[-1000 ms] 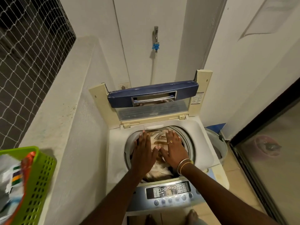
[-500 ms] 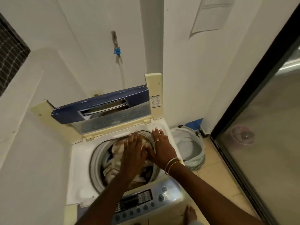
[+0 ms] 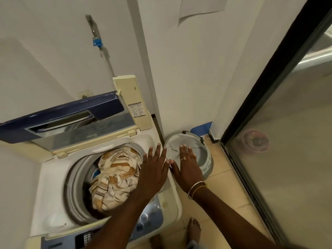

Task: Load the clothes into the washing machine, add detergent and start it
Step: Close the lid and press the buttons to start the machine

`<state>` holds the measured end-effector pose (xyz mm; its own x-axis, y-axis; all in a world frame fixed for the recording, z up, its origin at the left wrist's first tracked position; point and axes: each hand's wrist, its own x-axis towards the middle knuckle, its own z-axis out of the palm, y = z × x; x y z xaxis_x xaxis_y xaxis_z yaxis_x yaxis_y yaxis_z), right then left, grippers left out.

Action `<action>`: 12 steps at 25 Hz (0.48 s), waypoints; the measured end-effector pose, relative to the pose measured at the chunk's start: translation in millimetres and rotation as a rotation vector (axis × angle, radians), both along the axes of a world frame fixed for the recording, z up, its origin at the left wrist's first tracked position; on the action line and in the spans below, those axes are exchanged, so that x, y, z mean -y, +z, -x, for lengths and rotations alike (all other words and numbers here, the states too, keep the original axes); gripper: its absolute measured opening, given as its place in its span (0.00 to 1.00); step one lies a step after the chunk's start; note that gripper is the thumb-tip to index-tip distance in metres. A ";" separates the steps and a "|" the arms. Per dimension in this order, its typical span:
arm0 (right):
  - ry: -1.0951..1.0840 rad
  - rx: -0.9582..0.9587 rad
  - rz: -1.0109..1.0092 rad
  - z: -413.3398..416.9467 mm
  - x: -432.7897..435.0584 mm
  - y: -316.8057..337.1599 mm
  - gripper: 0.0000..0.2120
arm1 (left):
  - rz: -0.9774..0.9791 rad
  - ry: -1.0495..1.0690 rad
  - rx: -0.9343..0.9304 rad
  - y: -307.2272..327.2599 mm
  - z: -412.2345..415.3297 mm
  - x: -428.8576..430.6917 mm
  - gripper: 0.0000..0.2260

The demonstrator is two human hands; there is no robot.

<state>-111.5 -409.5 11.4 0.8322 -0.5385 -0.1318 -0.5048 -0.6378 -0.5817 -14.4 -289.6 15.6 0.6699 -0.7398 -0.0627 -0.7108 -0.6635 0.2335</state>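
Observation:
The top-loading washing machine (image 3: 53,209) stands at lower left with its blue lid (image 3: 62,115) folded up. A bundle of cream and orange striped clothes (image 3: 115,178) fills the drum. My left hand (image 3: 152,173) hovers over the machine's right rim, fingers straight and spread, holding nothing. Beside it, my right hand (image 3: 188,166), with a ring and bangles, is flat and empty above the gap between the machine and a white laundry basket (image 3: 206,157) on the floor. The control panel (image 3: 143,223) shows below my left forearm.
A tap with a blue fitting (image 3: 97,42) hangs on the wall behind the machine. A glass sliding door with a dark frame (image 3: 255,105) runs along the right. Tan floor tiles (image 3: 224,191) and my bare feet (image 3: 193,230) show below.
Both hands have lifted off the clothes in the drum and moved right, toward the basket. The view has swung to the right; the green basket at left has left the frame.

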 end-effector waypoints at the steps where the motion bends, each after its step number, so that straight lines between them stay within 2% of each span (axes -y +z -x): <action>1: -0.012 -0.005 -0.013 3.6 -1.6 -1.9 0.36 | -0.011 -0.013 0.005 -2.3 1.7 -0.4 0.29; 8: -0.054 -0.030 -0.035 10.1 -15.1 -5.0 0.36 | -0.011 -0.020 -0.048 -9.3 4.8 -14.5 0.28; 12: 0.018 0.000 0.004 -11.1 -36.8 5.6 0.35 | -0.002 0.049 -0.044 -1.5 -10.5 -42.4 0.27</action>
